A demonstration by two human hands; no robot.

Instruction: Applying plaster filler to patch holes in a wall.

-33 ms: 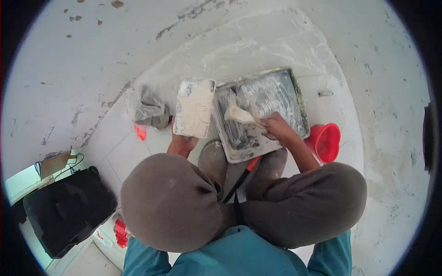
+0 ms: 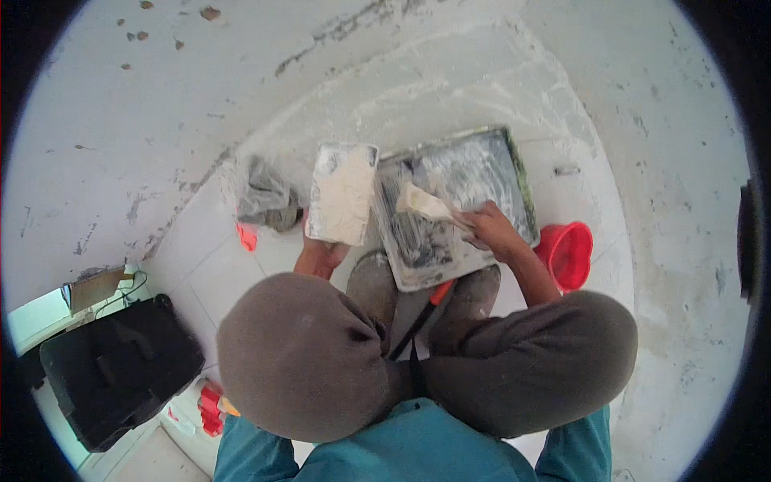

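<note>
My left hand (image 2: 320,255) grips from below a flat rectangular trowel (image 2: 341,193) loaded with white putty, held just left of a metal tray (image 2: 482,165). My right hand (image 2: 491,229) is shut on a wide putty scraper (image 2: 424,202). The scraper's blade carries white putty and rests over the tray's middle. The tray lies on the floor in front of my feet, smeared with grey and white putty. My bent knees in grey trousers fill the lower part of the view.
A red bowl (image 2: 566,253) stands on the floor right of the tray. A crumpled grey bag (image 2: 265,197) and a small red piece (image 2: 247,237) lie to the left. A black case (image 2: 120,369) sits at lower left. A putty-streaked wall rises behind the tray.
</note>
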